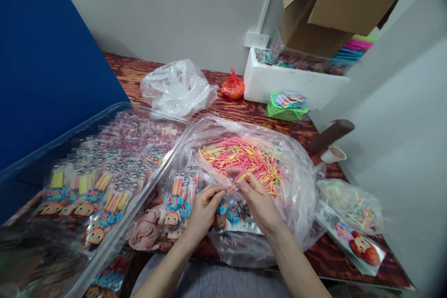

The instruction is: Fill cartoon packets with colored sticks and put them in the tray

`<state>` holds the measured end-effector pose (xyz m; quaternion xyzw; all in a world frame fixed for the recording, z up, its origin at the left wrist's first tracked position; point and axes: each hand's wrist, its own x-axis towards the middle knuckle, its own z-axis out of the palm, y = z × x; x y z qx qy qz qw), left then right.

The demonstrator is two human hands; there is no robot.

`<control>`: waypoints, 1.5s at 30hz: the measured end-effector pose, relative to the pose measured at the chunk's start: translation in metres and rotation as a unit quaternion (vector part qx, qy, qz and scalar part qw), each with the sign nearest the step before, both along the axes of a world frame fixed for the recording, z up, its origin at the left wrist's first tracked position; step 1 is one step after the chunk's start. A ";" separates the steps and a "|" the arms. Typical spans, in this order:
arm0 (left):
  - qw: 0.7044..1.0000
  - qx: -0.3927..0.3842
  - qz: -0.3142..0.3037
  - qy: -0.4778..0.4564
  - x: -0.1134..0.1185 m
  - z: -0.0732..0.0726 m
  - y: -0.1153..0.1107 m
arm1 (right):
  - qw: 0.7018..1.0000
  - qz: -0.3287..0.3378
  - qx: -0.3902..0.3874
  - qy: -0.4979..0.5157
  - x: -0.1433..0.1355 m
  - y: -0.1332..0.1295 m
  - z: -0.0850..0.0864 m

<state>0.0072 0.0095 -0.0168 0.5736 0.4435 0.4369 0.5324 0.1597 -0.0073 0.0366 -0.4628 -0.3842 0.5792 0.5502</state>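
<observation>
Pink and yellow candy sticks (244, 153) lie heaped in a large clear plastic bag (300, 186) in front of me. Over its near edge, my right hand (256, 195) pinches a small bunch of the sticks. My left hand (207, 205) is just to the left, thumb and fingertips pressed together at the edge of a clear packet; how much of it they hold is too small to tell. Printed packets (232, 214) lie beneath the hands. Filled packets (176, 195) with sticks and a cartoon face rest left of my left hand.
A clear tray (139, 200) full of filled packets stands at left. Behind are a plastic bag (178, 86), red bag (233, 86), green basket (284, 111) and white foam box (293, 84). A paper cup (333, 154) and stick bag (352, 207) are at right.
</observation>
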 end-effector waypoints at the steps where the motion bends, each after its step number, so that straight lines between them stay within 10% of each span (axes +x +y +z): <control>1: 1.000 0.000 0.004 -0.012 -0.001 0.000 0.000 | 1.000 -0.002 0.009 -0.026 -0.002 -0.003 0.002; 7: 0.998 -0.008 0.032 -0.053 -0.012 0.000 0.003 | 0.974 0.005 0.101 -0.203 -0.020 -0.016 0.007; 12: 0.994 -0.044 0.087 -0.052 -0.029 -0.007 0.008 | 0.959 -0.020 0.096 -0.267 0.023 0.001 -0.015; 18: 0.990 -0.066 0.106 -0.058 -0.035 -0.012 0.009 | 0.733 0.056 0.067 -0.675 0.074 0.019 -0.064; 22: 0.993 -0.043 0.100 -0.042 -0.030 -0.005 0.005 | 0.675 0.047 0.038 -0.735 0.067 0.021 -0.076; 27: 0.997 -0.009 0.078 -0.014 -0.030 0.002 0.001 | 0.707 0.041 0.045 -0.704 0.070 0.028 -0.067; 33: 0.998 -0.015 0.063 -0.024 -0.029 0.002 -0.003 | 0.935 -0.116 0.117 -0.314 0.039 0.021 -0.010; 38: 0.999 -0.015 0.036 -0.025 -0.025 0.004 -0.006 | 0.935 -0.208 0.200 -0.207 -0.014 0.006 0.023; 45: 0.998 -0.034 0.040 -0.043 -0.025 0.009 -0.013 | 0.945 -0.092 0.156 -0.274 -0.028 0.002 0.002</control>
